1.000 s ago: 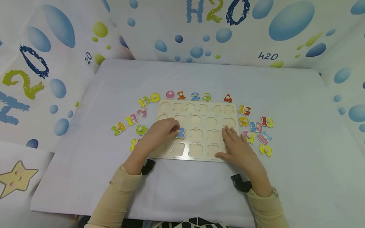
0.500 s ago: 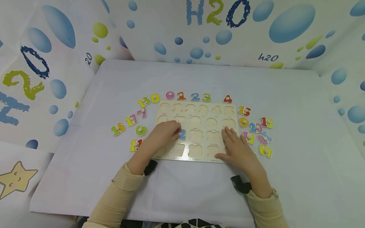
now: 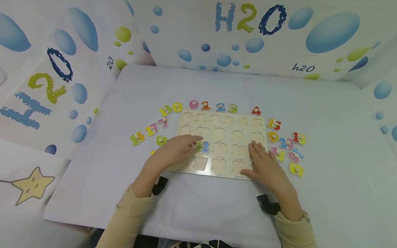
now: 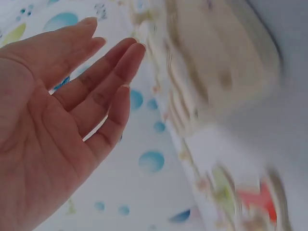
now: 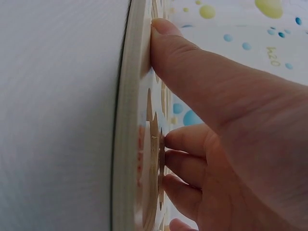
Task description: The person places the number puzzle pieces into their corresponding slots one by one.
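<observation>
- where's the number 12 piece [image 3: 203, 147]?
- on the board [image 3: 229, 165], just beside the fingertips of the left hand [image 3: 178, 148].
- gripped?
- released; those fingers are loose, slightly bent. the thumb and fingertips of the right hand [image 3: 265, 167] rest on the board.
- any writing?
- h2o lettering [image 3: 247, 17] on the backdrop [image 3: 198, 20]; the board's captions [image 3: 240, 159] are too small to read.

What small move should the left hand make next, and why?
Probably the left hand should reach for the yellow-green number 6 piece: the hand holds nothing, that piece lies close by beside the pale wooden board, and the green-and-blue number 12 piece already lies on the board.
</observation>
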`<state>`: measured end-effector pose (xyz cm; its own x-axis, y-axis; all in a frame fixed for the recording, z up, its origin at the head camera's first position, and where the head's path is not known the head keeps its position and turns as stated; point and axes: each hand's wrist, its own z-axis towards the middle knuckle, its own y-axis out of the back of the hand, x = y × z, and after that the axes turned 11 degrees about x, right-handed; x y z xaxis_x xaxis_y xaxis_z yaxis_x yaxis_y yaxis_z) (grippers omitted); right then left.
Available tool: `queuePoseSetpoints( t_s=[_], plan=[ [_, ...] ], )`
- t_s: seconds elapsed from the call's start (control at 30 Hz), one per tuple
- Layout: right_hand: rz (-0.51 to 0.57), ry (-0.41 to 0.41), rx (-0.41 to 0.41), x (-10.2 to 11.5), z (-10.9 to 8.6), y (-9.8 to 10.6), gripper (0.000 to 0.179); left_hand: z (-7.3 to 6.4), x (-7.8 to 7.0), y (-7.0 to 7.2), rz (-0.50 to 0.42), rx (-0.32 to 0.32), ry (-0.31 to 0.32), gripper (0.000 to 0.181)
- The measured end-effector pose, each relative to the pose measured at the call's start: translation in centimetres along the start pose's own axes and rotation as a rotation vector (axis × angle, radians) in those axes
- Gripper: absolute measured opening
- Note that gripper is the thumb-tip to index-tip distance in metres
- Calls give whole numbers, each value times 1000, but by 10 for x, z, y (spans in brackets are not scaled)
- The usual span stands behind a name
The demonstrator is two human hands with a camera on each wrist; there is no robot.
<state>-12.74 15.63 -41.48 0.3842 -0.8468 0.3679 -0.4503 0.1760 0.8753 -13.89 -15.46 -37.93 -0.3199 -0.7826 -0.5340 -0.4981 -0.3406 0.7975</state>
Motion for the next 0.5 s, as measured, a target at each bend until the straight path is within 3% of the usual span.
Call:
queuePoseSetpoints(
  t_s=[0.1, 0.27, 0.5],
  plan=[
    [-6, 1, 1, -1, 0, -1, 93, -24, 11, 10, -74, -45, 46, 42],
    [-21, -3, 1, -3, 1, 0, 94, -53, 41, 19, -119, -114, 101, 41],
    [12, 5, 8, -2, 1, 1, 94, -74, 69, 16, -99, -85, 152, 25]
  ],
)
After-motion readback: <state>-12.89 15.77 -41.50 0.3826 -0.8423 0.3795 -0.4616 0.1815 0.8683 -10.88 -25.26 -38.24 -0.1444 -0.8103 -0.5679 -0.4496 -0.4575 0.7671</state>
